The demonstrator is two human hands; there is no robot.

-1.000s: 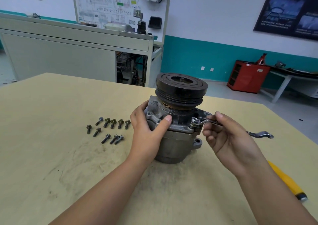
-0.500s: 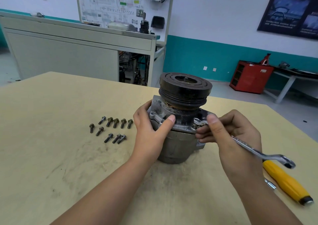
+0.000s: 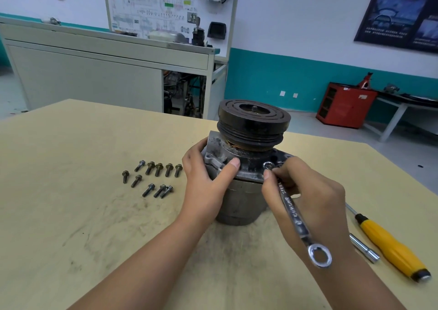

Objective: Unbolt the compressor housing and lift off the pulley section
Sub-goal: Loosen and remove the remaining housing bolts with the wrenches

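With the left hand's [image 3: 206,181] grip steadying the compressor [image 3: 239,200] and the right hand's [image 3: 312,200] holding the wrench [image 3: 295,215], a tilted pull could slip it off the five-o'clock bolt [image 3: 268,165].

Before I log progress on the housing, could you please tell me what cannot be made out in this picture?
- Head view: the far flange of the compressor housing, hidden behind the pulley; any bolts left there are unseen.
- Head view: the bolt under the ring end of the wrench, mostly covered by the ring.
- Head view: the tip of the yellow screwdriver, behind the right hand.
- Head view: the fingers of the left hand, behind the housing.
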